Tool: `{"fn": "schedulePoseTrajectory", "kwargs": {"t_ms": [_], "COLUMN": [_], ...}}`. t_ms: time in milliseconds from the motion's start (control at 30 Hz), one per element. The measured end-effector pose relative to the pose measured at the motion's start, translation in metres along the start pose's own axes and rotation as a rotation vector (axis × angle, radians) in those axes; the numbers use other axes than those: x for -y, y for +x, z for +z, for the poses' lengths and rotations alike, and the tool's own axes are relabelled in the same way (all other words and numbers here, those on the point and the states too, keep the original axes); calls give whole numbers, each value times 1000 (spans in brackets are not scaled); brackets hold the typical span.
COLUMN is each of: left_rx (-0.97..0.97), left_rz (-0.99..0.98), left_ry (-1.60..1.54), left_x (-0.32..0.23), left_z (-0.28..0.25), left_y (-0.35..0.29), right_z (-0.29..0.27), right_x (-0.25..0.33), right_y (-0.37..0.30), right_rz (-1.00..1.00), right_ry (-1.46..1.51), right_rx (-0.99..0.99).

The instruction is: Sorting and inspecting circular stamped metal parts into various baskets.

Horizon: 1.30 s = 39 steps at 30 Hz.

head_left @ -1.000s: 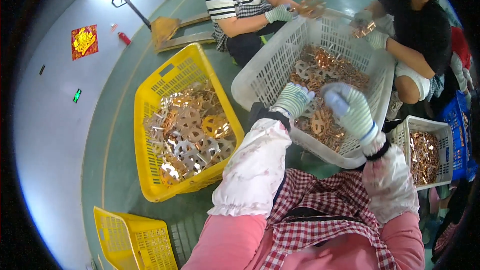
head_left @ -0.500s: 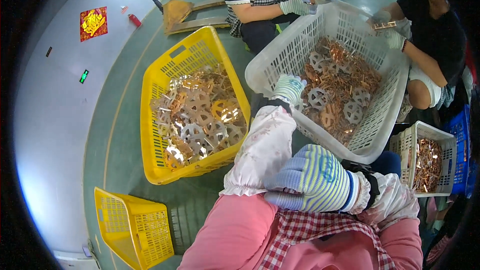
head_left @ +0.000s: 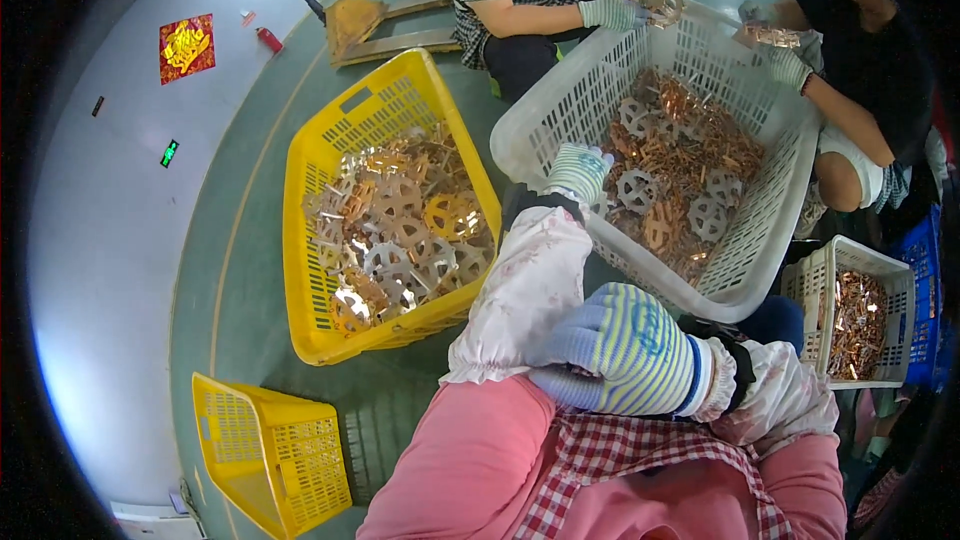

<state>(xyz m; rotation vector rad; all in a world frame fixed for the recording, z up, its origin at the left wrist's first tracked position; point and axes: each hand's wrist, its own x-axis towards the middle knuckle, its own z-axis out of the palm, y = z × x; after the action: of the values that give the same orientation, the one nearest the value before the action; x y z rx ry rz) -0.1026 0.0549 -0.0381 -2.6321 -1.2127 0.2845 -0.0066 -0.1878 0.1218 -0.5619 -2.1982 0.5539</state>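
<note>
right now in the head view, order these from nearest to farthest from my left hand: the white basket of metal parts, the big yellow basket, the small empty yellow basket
1. White basket: the left hand is at its near rim, reaching in.
2. Big yellow basket: to the hand's left, holding wheel-shaped metal parts.
3. Small empty yellow basket: far lower left, on the floor.

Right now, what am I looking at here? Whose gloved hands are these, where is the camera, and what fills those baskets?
The camera sits on a person's head and looks down, so edges bend. The left hand, in a striped glove, reaches into the white basket of coppery, wheel-shaped metal parts. The right hand is drawn close to the body by the left sleeve; whether it holds anything is hidden. A yellow basket of similar parts stands to the left, a small yellow basket nearer. Two other people sit opposite, each holding a part.
</note>
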Motion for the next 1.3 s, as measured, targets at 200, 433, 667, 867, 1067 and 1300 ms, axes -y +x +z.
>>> {"fn": "schedulePoseTrajectory", "kwargs": {"t_ms": [200, 433, 667, 867, 1067, 1300], "left_rx": [-29, -554, -539, -601, -897, -1059], "left_rz": [-129, -795, -866, -921, -989, -835], "left_ry": [-304, -1551, -1752, -1878, -2208, -2318], "left_x": [8, 101, 124, 152, 169, 189], "left_z": [-1, 28, 17, 10, -29, -53], "left_y": [13, 20, 15, -15, -36, -35], "right_z": [-18, 5, 25, 12, 24, 68], "right_x": [28, -5, -9, -9, -10, 0], "right_y": [14, -16, -16, -16, -18, -20], "right_rz": [-159, 94, 96, 49, 217, 339], "right_ry": [182, 283, 359, 282, 488, 632], "right_rx": [-80, -39, -93, -146, 61, 196]}}
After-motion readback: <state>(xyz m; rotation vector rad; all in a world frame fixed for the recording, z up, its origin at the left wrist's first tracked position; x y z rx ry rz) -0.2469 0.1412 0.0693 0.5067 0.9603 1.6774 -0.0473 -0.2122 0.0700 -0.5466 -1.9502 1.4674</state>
